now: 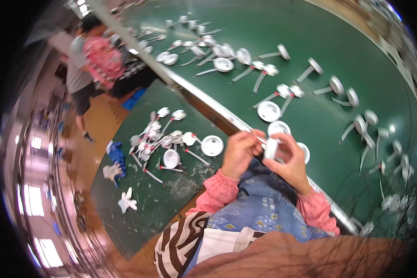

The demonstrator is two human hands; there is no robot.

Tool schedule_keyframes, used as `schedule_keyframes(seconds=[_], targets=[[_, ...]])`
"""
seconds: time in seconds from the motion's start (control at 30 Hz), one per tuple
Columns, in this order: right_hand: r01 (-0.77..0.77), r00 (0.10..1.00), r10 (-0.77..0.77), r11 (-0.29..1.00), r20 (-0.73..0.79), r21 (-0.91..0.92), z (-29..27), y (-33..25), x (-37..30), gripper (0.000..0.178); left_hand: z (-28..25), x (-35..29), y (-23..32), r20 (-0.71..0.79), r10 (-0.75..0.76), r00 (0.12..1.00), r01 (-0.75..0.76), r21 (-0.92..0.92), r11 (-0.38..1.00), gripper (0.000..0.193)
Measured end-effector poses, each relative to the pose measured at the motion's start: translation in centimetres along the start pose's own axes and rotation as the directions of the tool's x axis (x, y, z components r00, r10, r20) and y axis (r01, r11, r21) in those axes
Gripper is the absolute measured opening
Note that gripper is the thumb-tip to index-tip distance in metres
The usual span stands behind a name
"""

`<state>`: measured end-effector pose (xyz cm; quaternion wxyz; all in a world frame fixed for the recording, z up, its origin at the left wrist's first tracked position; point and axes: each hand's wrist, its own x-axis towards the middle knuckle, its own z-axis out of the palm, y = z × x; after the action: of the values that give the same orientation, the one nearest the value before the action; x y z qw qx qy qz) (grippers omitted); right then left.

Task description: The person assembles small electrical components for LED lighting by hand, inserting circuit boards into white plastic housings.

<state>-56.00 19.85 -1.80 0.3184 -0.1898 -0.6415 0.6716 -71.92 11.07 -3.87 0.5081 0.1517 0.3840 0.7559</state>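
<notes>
My right hand (292, 163) grips a white round plastic part (271, 149), turned so that its edge faces up. Against its left side, my left hand (240, 152) has its fingers closed in a pinch. What lies between those left fingertips is too small to make out. Both hands are over the near edge of the green table, in front of my body. Just beyond them lie white plastic rings (279, 129), partly covered by my right hand.
Many white round parts with grey flat cables (269, 69) are spread over the large green table (347, 55). A lower dark-green table (148, 222) at left carries a pile of similar parts (153, 139), a white glove (127, 200) and a blue glove (117, 157). Two people (99, 60) are at far left.
</notes>
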Motion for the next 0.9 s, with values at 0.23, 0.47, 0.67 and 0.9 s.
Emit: schedule_keyframes(seconds=[0.23,0.47,0.67,0.9], targets=[[0.281,0.920,-0.386,0.776,-0.073,-0.566,-0.2,-1.2,3.4,0.068,2.5,0.3,1.1,-0.070,0.060,0.996,-0.029,0.389,0.921,0.037],[0.289,0.935,-0.354,0.805,-0.029,-0.518,0.7,-1.2,3.3,0.074,4.0,-0.7,1.0,0.092,0.307,0.947,-0.310,0.506,0.805,0.049],[0.293,0.950,-0.311,0.885,0.009,-0.361,0.1,-1.3,3.5,0.071,3.8,-0.2,1.0,0.112,0.362,0.926,-0.360,0.557,0.749,0.047],[0.177,0.971,-0.224,0.907,-0.082,-0.382,0.3,-1.4,4.1,0.042,4.0,-0.6,0.5,0.057,0.394,0.917,-0.353,0.574,0.739,0.042]])
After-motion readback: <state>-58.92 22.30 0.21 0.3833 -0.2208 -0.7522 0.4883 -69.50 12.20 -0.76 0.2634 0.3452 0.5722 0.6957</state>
